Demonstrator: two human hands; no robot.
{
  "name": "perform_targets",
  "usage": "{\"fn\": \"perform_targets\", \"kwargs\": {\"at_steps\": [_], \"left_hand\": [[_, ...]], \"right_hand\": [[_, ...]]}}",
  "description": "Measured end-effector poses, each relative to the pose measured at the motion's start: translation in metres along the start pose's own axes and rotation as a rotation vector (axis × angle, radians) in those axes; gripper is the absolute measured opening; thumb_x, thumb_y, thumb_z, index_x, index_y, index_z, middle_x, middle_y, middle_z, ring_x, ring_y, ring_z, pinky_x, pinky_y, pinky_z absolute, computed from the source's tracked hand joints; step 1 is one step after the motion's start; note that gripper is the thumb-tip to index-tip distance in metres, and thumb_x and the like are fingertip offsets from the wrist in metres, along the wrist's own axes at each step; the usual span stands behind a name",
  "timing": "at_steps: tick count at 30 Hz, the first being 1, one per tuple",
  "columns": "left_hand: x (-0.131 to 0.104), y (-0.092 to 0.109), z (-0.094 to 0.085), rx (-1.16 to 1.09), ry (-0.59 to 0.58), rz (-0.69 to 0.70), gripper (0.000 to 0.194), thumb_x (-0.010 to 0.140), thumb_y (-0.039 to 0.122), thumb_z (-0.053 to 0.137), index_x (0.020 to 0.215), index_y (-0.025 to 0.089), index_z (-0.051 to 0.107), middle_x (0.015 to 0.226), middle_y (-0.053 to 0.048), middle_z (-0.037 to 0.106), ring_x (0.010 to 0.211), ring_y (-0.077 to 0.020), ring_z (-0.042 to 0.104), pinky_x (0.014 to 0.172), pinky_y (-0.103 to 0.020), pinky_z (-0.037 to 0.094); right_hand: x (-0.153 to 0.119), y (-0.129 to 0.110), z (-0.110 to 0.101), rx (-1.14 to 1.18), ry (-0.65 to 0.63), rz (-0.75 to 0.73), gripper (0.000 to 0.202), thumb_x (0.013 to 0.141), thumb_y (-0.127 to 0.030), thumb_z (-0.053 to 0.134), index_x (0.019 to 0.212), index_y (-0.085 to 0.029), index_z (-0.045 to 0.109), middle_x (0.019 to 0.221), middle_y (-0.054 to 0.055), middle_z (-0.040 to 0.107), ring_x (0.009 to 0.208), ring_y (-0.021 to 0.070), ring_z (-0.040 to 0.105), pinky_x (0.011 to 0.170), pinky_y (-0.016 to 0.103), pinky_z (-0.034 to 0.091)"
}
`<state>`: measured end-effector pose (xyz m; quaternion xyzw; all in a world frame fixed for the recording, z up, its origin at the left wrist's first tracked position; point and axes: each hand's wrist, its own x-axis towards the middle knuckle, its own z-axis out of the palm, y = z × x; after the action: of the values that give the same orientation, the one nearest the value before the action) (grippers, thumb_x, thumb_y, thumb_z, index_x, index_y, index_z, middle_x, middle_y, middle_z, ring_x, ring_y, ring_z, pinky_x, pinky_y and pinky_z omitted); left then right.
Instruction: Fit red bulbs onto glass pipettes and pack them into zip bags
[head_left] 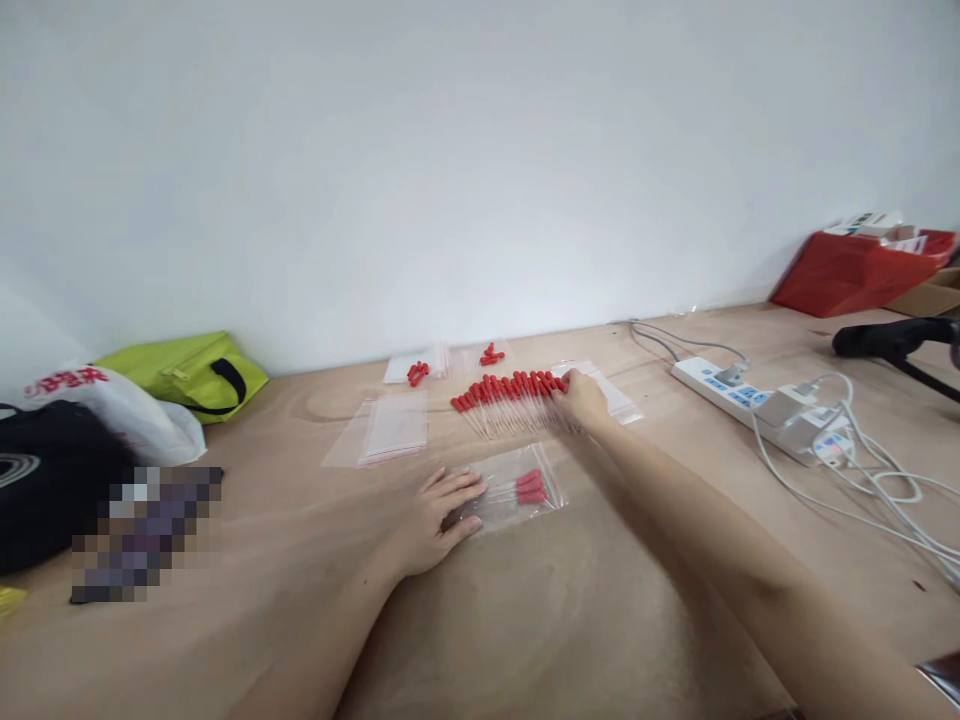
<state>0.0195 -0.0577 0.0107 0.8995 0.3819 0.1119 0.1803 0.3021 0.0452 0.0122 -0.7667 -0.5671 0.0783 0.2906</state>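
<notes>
My left hand [439, 520] lies with its fingers apart at the left edge of a clear zip bag [491, 510]. Inside that bag are several sticks with red heads [531, 487]. Beyond it, a fanned row of red-headed sticks [517, 385] lies on the table, pale shafts towards me. At the row's right end, the fingers of my right hand [586, 398] are closed around the red head of a stick; the fingertips are partly hidden.
Stacked clear bags [394, 425] lie left of the row, more bags [611, 390] to its right. Two small red clusters [418, 374] [492, 354] rest on bags near the wall. A power strip [739, 400] with cables stands right; a green bag [187, 370] and black bag [60, 480] left.
</notes>
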Motion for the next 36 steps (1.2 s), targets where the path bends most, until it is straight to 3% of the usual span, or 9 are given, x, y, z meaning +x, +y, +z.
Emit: {"fn": "perform_targets", "kwargs": {"at_steps": [5, 9, 12, 14, 18, 22, 25, 31, 36], "left_hand": [[-0.001, -0.001, 0.001, -0.005, 0.000, 0.000, 0.039, 0.084, 0.037, 0.046, 0.122, 0.026, 0.047, 0.131, -0.005, 0.045, 0.124, -0.0211, 0.036, 0.105, -0.048, 0.020], [-0.001, -0.002, 0.003, -0.008, 0.013, 0.000, 0.039, 0.084, 0.037, 0.046, 0.122, 0.026, 0.048, 0.131, -0.005, 0.045, 0.124, -0.0210, 0.036, 0.105, -0.048, 0.020], [-0.002, -0.003, 0.004, -0.006, 0.013, 0.003, 0.039, 0.084, 0.038, 0.046, 0.122, 0.026, 0.048, 0.131, -0.005, 0.045, 0.125, -0.0210, 0.035, 0.105, -0.048, 0.020], [-0.002, -0.002, 0.003, -0.001, 0.008, 0.002, 0.040, 0.084, 0.037, 0.046, 0.122, 0.026, 0.047, 0.131, -0.004, 0.045, 0.125, -0.0208, 0.035, 0.105, -0.048, 0.019], [-0.001, 0.000, 0.001, 0.013, -0.007, -0.006, 0.039, 0.085, 0.036, 0.045, 0.122, 0.025, 0.048, 0.131, -0.005, 0.045, 0.124, -0.0202, 0.036, 0.106, -0.048, 0.019], [0.000, 0.001, -0.001, 0.020, -0.020, -0.006, 0.039, 0.085, 0.037, 0.044, 0.122, 0.026, 0.048, 0.131, -0.004, 0.045, 0.124, -0.0196, 0.036, 0.106, -0.047, 0.019], [0.001, 0.001, -0.002, 0.026, -0.024, -0.008, 0.038, 0.086, 0.038, 0.043, 0.121, 0.027, 0.048, 0.132, -0.003, 0.044, 0.124, -0.0194, 0.036, 0.106, -0.047, 0.018], [0.000, 0.001, -0.001, 0.033, -0.004, -0.011, 0.042, 0.085, 0.039, 0.044, 0.125, 0.025, 0.045, 0.131, -0.003, 0.045, 0.123, -0.0203, 0.037, 0.106, -0.047, 0.020], [-0.002, 0.000, 0.001, 0.038, 0.030, -0.019, 0.051, 0.084, 0.038, 0.044, 0.132, 0.024, 0.032, 0.133, -0.003, 0.042, 0.123, -0.0210, 0.037, 0.106, -0.046, 0.022]], "right_hand": [[0.003, -0.011, 0.007, -0.042, -0.048, 0.061, 0.024, 0.068, -0.020, 0.052, 0.092, -0.015, 0.054, 0.082, 0.015, 0.062, 0.079, 0.0273, 0.059, 0.062, 0.033, 0.042], [0.004, -0.010, 0.004, 0.074, 0.003, 0.029, 0.035, 0.069, -0.017, 0.050, 0.103, -0.011, 0.047, 0.080, 0.014, 0.062, 0.079, 0.0265, 0.059, 0.065, 0.034, 0.042], [-0.004, -0.002, -0.003, 0.301, 0.014, -0.077, 0.045, 0.071, -0.017, 0.048, 0.114, -0.009, 0.038, 0.068, 0.006, 0.059, 0.070, 0.0213, 0.058, 0.064, 0.031, 0.043], [-0.017, 0.006, -0.007, 0.507, -0.044, -0.134, 0.052, 0.071, -0.020, 0.048, 0.119, -0.012, 0.031, 0.064, -0.001, 0.055, 0.057, 0.0162, 0.055, 0.057, 0.029, 0.043], [-0.056, 0.021, -0.008, 0.881, -0.123, -0.082, 0.062, 0.072, -0.031, 0.049, 0.125, -0.019, 0.018, 0.064, -0.007, 0.048, 0.043, 0.0101, 0.048, 0.042, 0.023, 0.040], [-0.082, 0.025, -0.001, 1.049, -0.007, 0.030, 0.060, 0.071, -0.039, 0.052, 0.119, -0.022, 0.021, 0.066, -0.008, 0.046, 0.044, 0.0092, 0.049, 0.042, 0.023, 0.042], [-0.087, 0.022, 0.003, 1.133, -0.009, 0.101, 0.057, 0.068, -0.042, 0.056, 0.113, -0.024, 0.024, 0.064, -0.008, 0.047, 0.045, 0.0103, 0.050, 0.042, 0.024, 0.044], [-0.093, 0.010, 0.003, 1.308, -0.195, 0.191, 0.039, 0.068, -0.051, 0.055, 0.091, -0.024, 0.038, 0.060, -0.006, 0.052, 0.049, 0.0130, 0.055, 0.049, 0.029, 0.048], [-0.103, 0.007, 0.004, 1.208, -0.338, 0.124, 0.040, 0.060, -0.048, 0.064, 0.082, -0.020, 0.047, 0.060, -0.006, 0.054, 0.042, 0.0085, 0.051, 0.043, 0.023, 0.045]]}}
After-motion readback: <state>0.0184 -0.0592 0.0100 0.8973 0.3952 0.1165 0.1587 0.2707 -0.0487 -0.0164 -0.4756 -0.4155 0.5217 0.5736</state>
